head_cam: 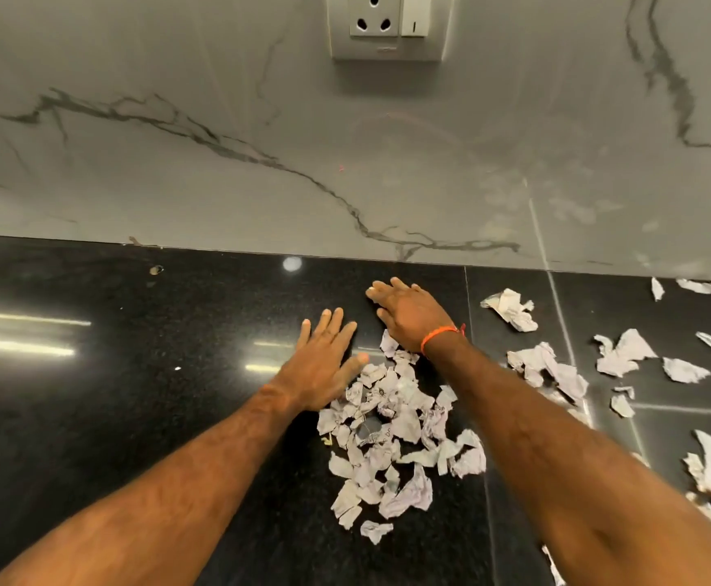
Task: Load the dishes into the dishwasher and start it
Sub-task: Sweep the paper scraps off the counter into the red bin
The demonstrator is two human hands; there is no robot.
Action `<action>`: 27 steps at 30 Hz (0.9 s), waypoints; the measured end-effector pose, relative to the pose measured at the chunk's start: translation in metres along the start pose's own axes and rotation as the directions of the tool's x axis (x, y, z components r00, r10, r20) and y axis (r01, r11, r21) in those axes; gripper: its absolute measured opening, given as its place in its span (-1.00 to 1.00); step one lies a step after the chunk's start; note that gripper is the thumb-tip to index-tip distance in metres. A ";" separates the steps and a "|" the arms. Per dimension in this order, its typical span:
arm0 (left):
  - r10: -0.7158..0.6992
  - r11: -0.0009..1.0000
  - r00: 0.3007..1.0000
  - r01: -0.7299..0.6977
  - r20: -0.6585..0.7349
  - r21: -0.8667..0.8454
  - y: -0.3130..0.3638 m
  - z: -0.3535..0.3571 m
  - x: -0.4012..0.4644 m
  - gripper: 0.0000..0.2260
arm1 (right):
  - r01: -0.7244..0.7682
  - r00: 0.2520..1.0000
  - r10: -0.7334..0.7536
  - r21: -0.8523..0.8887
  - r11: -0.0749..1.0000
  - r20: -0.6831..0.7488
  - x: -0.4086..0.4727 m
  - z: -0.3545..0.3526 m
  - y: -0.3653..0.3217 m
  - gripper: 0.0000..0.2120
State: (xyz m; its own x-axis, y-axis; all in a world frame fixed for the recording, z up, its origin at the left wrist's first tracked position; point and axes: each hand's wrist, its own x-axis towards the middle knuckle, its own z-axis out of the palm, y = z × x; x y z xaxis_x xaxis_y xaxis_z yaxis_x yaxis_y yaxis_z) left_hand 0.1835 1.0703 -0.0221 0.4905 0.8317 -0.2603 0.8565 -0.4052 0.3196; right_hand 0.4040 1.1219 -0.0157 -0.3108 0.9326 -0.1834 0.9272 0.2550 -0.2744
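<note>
On the black stone bench (134, 416) no dish and no dishwasher is in view; the task's own things lie somewhere outside this view, and where cannot be told. What sits under the hands instead is a heap of torn paper scraps (387, 433), some with scribbles on them, gathered between the two forearms. The left hand (324, 365) lies flat on the bench just left of the heap, fingers straight and released, its thumb touching the nearest scraps. The right hand (409, 315) reaches past the far end of the heap, palm down, fingers extended and grasping nothing, an orange wrist band (438, 334) round the wrist.

Further right, loose scraps (624, 353) lie scattered well apart from the heap. Behind stands a marble-look wall (218, 162) with a wall socket (387, 25) high up.

By my judgement the hands are set to sweep the paper together. The risk is that light scraps slide off the bench edge or fan out under a quick stroke, and the far pieces are left behind. Loading looks not yet begun.
</note>
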 end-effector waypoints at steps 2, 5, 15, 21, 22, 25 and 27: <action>0.024 1.000 1.000 -0.024 0.010 0.001 0.013 0.008 -0.008 -0.25 | -0.004 0.999 0.007 0.048 0.999 -0.051 -0.025 0.009 0.004 -0.55; 0.057 0.998 0.998 -0.056 0.020 -0.039 0.039 0.018 -0.011 -0.20 | -0.005 0.997 0.013 0.112 0.994 -0.073 -0.059 0.013 0.010 -0.57; 0.207 0.942 0.978 -0.200 -0.005 -0.270 0.131 0.013 0.041 -0.40 | -0.202 0.911 0.206 0.048 0.978 -0.358 -0.142 -0.032 0.086 -0.66; 0.193 0.981 0.975 -0.195 0.112 0.007 0.172 -0.001 0.092 -0.37 | -0.416 0.910 0.416 0.042 0.909 0.011 -0.158 -0.028 0.144 -0.50; 0.196 0.978 0.971 -0.204 0.133 0.047 0.179 -0.004 0.099 -0.35 | -0.407 0.913 0.406 0.030 0.913 0.043 -0.163 -0.027 0.147 -0.50; 0.188 0.980 0.970 -0.195 0.153 0.035 0.196 -0.010 0.115 -0.32 | -0.383 0.924 0.379 0.094 0.919 0.055 -0.184 -0.027 0.148 -0.54; 0.195 0.980 0.968 -0.200 0.157 0.016 0.207 -0.007 0.124 -0.26 | -0.359 0.930 0.363 0.064 0.931 -0.058 -0.201 -0.029 0.147 -0.61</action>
State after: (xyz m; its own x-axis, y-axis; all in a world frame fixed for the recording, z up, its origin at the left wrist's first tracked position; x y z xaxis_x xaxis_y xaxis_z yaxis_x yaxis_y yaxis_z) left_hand 0.4203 1.0918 0.0185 0.6672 0.6666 -0.3324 0.7435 -0.5693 0.3509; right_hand 0.6085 0.9795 0.0080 0.0594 0.9747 -0.2156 0.9614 -0.1140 -0.2505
